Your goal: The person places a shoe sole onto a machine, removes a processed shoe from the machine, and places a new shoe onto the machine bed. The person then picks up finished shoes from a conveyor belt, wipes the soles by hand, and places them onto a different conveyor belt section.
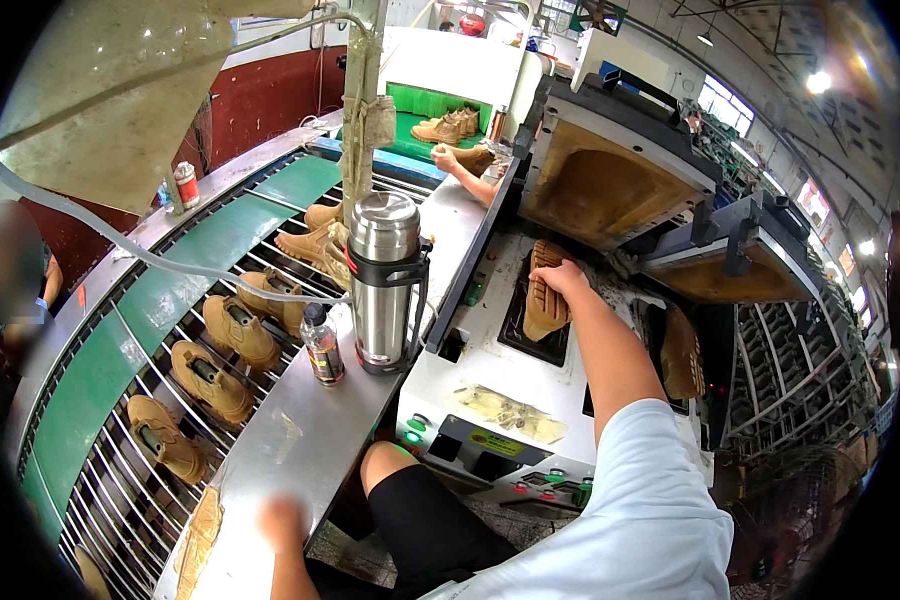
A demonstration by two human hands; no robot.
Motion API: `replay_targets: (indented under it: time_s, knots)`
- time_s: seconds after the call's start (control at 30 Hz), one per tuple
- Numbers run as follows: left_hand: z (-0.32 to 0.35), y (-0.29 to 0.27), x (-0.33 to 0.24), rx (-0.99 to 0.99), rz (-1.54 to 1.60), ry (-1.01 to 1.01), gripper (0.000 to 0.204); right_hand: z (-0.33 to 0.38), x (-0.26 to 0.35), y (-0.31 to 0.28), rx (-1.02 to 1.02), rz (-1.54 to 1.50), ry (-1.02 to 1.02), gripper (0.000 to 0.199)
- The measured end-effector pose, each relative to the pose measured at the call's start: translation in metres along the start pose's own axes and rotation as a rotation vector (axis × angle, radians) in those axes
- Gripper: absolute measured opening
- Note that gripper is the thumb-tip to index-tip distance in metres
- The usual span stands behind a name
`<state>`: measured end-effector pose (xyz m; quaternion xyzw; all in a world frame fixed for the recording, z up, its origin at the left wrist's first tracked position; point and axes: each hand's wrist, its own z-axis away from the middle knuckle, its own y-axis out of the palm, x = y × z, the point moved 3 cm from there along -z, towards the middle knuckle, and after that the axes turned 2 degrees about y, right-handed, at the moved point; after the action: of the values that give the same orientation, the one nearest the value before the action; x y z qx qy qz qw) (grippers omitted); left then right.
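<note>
My right hand (pixel 560 277) holds the tan shoe sole (pixel 542 292) — it points up and away, long way. My left hand (pixel 282 520) is blurry on the metal table (pixel 300 440) — I can't tell its grip.

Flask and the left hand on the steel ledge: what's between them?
Head view: a small dark bottle beside the flask, then bare steel ledge down to the blurred left hand.

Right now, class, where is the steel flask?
In the head view the steel flask stands upright left of centre on the metal ledge, beside a small bottle, between conveyor and press machine.
</note>
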<state>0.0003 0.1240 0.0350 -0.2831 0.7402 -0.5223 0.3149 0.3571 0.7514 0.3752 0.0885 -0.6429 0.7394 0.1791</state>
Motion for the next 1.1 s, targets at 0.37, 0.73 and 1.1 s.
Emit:
replay_targets:
  time_s: [0.37, 0.73, 1.1]
  knots:
    - [-0.003, 0.002, -0.002, 0.168, -0.136, 0.073, 0.02, 0.048, -0.001, 0.013, -0.156, 0.022, 0.017, 0.094]
    - [-0.009, -0.011, -0.013, 0.228, -0.118, 0.024, 0.02, 0.047, -0.012, 0.025, -0.267, 0.014, 0.061, 0.072]
    - [-0.013, -0.026, -0.013, 0.252, -0.212, 0.079, 0.024, 0.134, -0.051, 0.033, -0.46, -0.16, -0.437, 0.049]
